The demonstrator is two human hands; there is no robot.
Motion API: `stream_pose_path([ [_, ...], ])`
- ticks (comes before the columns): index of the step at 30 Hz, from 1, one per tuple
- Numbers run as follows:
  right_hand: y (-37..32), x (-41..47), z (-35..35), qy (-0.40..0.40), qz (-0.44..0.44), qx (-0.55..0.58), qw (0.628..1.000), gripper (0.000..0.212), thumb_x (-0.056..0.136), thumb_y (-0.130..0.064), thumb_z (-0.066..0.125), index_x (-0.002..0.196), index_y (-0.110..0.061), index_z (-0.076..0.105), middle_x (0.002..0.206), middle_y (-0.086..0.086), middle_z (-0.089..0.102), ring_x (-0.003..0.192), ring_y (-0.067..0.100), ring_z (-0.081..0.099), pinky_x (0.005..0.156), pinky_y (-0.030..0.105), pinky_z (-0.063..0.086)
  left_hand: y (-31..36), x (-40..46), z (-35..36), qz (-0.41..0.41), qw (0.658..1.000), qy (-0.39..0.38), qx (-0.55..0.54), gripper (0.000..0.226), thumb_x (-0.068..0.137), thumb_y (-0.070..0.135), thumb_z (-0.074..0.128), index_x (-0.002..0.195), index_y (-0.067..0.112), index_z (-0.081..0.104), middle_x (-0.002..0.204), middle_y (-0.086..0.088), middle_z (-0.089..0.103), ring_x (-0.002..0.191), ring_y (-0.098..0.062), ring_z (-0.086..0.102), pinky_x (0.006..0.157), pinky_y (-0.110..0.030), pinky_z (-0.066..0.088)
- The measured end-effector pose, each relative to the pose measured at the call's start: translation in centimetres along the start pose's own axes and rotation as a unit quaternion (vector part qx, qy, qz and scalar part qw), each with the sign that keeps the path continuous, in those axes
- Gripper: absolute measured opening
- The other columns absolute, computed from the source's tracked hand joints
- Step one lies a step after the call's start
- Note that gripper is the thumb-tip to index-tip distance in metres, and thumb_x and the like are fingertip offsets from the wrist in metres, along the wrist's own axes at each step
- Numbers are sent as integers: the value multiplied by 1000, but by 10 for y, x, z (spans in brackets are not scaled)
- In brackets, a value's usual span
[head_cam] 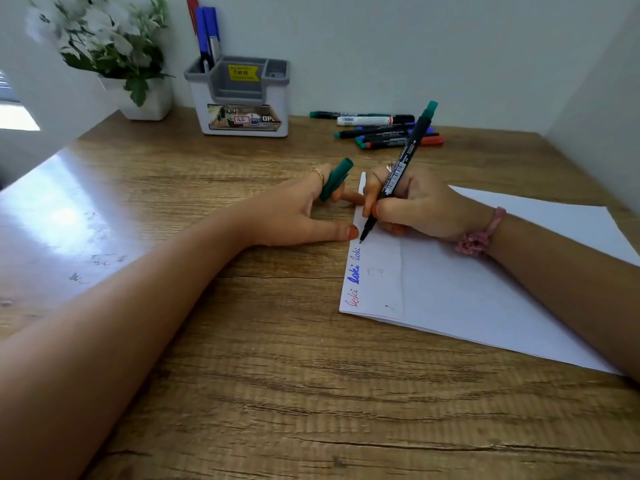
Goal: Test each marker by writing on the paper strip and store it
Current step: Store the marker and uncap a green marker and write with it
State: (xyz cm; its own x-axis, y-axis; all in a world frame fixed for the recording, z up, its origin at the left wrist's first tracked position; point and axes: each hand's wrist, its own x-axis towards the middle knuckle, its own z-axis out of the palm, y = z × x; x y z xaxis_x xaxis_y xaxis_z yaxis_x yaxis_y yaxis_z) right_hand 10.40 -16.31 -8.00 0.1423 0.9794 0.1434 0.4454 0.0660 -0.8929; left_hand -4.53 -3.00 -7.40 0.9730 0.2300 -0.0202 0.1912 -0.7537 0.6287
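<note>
Right hand pinches green marker low on barrel, tip touching paper strip just beyond third scribble. Left hand holds cap between fingers, thumb beside strip's edge. Marker likely light, rigid, smooth; grip near tip steadies writing. Paper thin, slides easily.

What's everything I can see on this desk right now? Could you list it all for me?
Desk: one, wood grain, under everything.
Paper strip: one, white, folded sheet right of centre, with words in red, blue and a fainter ink.
Marker: one, black barrel, green end, tip on the paper.
Marker cap: one, green, between left fingers.
Loose markers: about six, green, blue, red ends, far side.
Organiser: one, grey and white, at the back.
Stored markers: about three, blue and red, in the organiser.
Potted plant: one, white flowers, back left.
Left hand: resting on desk, holding cap.
Right hand: gripping the marker, pink wristband.
</note>
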Motion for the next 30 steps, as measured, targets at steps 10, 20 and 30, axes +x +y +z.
stream_pose_path([
  [10,3,2,0,-5,-10,-2,1000,7,70,-18,57,73,-23,62,70,35,56,47,12,49,47,18,42,-2,5,1,-1,1000,9,-8,49,80,44,65,120,25,45,118,8,55,106,-7,51,89,-24,44],
  [20,2,1,-1,12,-4,-15,1000,10,72,-6,52,72,-13,58,49,-6,55,43,6,48,44,15,39,-2,7,3,-11,1000,23,-9,35,79,45,66,102,28,46,104,8,55,94,-8,52,78,-27,45],
  [30,-1,0,0,21,-8,-19,1000,8,73,-5,49,73,-10,56,46,-9,55,41,3,46,43,14,38,-1,6,2,-13,1000,25,-8,35,80,44,66,104,25,48,104,7,57,96,-7,52,84,-25,46],
])
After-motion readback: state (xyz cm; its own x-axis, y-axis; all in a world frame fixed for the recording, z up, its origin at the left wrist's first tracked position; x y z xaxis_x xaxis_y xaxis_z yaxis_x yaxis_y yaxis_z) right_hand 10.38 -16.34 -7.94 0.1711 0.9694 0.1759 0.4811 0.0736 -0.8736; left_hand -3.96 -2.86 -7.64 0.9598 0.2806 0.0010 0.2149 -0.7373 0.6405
